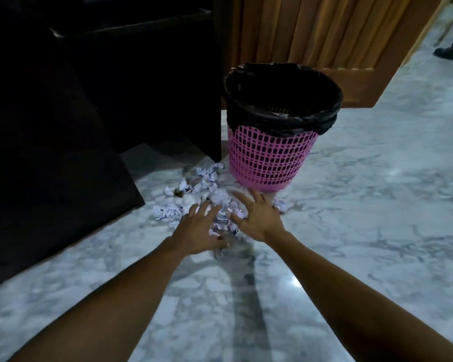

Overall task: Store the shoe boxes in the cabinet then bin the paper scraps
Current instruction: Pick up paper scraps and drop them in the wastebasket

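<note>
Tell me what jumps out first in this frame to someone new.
The pink mesh bin with its black liner stands at centre, beside a dark cabinet. Crumpled paper scraps litter the marble floor at its base. The left hand and right hand reach over them, fingers spread.

Bare marble floor (377,231) lies open rightward; dark cabinet (63,152) and pink bin (270,158) block ahead.

The left forearm (110,291) and right forearm (351,291) are bare along their whole visible length; the left hand (198,232) and right hand (259,218) are bare too.
</note>
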